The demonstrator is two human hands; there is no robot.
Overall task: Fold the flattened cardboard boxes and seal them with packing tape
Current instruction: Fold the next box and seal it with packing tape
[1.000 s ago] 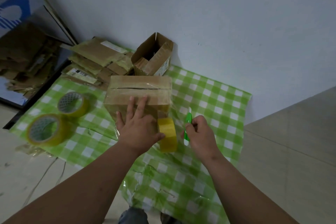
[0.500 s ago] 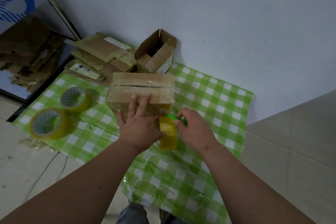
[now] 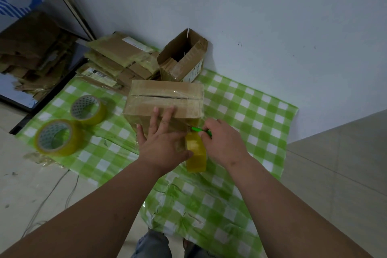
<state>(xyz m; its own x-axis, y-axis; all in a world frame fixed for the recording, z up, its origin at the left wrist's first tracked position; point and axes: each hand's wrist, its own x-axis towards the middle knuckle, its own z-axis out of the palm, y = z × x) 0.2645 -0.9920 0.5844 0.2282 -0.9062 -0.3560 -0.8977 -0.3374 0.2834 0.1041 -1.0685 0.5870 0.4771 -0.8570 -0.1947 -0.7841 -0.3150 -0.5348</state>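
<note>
A folded cardboard box [image 3: 167, 98] with clear tape over its top seam stands on the green checked sheet [image 3: 240, 111]. My left hand [image 3: 163, 142] lies flat against the box's near side, fingers straight and spread, thumb beside a yellow tape roll [image 3: 196, 153] that hangs at the box's near right corner. My right hand [image 3: 224, 142] grips a small green cutter [image 3: 199, 130], its tip at the tape just above the roll.
Two more tape rolls [image 3: 88, 109] [image 3: 56, 137] lie on the sheet at left. An open box [image 3: 184, 58] stands by the wall, next to a pile of flattened boxes [image 3: 117, 58]. A mirror [image 3: 31, 48] leans at far left. Bare floor lies right.
My right hand has carried the green cutter leftward from beside the roll up to the tape at the box's corner. My left hand has stayed pressed on the box.
</note>
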